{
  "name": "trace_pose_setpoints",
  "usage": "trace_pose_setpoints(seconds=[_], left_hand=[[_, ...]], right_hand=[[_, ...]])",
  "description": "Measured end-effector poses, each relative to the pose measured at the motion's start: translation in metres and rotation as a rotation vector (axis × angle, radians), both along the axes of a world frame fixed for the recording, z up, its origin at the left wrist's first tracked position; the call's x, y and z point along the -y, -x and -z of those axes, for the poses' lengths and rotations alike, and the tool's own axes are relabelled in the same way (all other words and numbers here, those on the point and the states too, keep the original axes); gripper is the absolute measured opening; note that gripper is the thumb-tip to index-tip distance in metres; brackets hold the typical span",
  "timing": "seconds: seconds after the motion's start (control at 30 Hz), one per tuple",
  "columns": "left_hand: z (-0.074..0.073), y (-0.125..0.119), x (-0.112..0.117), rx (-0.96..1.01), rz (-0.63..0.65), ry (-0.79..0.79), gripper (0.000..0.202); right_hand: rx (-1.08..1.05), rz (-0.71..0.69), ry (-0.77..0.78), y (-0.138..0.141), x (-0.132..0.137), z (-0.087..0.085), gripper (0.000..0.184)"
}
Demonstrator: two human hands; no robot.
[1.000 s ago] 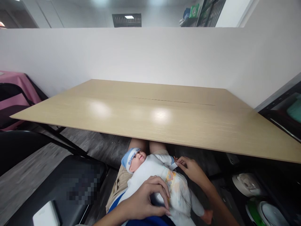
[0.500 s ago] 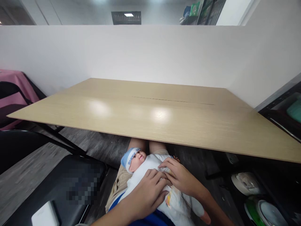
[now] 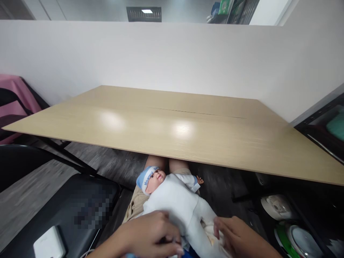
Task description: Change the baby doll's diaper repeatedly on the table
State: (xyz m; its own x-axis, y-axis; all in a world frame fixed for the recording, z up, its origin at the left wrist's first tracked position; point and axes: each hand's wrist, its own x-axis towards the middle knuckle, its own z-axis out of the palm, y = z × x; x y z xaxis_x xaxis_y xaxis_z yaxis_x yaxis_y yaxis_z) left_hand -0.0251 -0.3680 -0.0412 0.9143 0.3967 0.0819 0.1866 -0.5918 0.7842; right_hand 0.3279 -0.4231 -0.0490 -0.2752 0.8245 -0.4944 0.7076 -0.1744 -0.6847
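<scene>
Where wood desk (image 3: 188, 132) meets white partition (image 3: 172, 61), doll (image 3: 174, 200) underneath.

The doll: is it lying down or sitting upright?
Lying on its back: the doll faces up, stretched across the person's lap.

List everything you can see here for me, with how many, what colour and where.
baby doll: one, white suit and blue cap, lying face up on the person's lap
table: one, light wood, above the doll
partition wall: one, white, behind the table
chair: one, black, at left
flat device: one, white, on the chair
cloth: one, pink, far left
dishes: at least two, white, one green-rimmed, low at right
knees: two, bare, under the table edge
left hand: one, fingers curled at the doll's hip
right hand: one, on the doll's leg
</scene>
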Motion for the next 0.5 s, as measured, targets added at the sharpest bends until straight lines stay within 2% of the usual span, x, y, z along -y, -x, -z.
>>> trace_pose_setpoints(seconds=[0.07,0.1,0.13,0.2,0.27,0.33,0.37,0.43,0.5], left_hand=[[0.007,-0.043,-0.018,0.027,-0.002,-0.131,0.027],[0.009,-0.069,-0.03,-0.002,-0.005,-0.208,0.026],[0.01,-0.095,-0.042,-0.071,0.026,-0.282,0.035],[0.015,-0.145,-0.061,-0.328,0.139,-0.392,0.064],[0.022,-0.182,-0.07,-0.639,0.3,-0.392,0.06],[0.031,-0.199,-0.069,-0.738,0.333,-0.395,0.048],[0.035,-0.2,-0.066,-0.714,0.291,-0.4,0.047],[0.039,-0.191,-0.059,-0.569,0.152,-0.391,0.053],[0.036,-0.175,-0.055,-0.39,0.026,-0.337,0.059]], right_hand=[[0.123,0.009,-0.075,0.008,0.006,0.011,0.058],[0.169,0.015,-0.107,0.012,0.008,0.017,0.05],[0.197,0.025,-0.125,0.015,0.009,0.024,0.043],[0.209,0.045,-0.111,0.016,0.013,0.041,0.037],[0.181,0.065,-0.066,0.011,0.022,0.06,0.037],[0.14,0.11,-0.025,0.005,0.036,0.081,0.043],[0.126,0.151,-0.019,0.003,0.043,0.091,0.048],[0.096,0.255,-0.01,0.002,0.053,0.108,0.059],[0.048,0.345,0.012,0.004,0.055,0.119,0.071]])
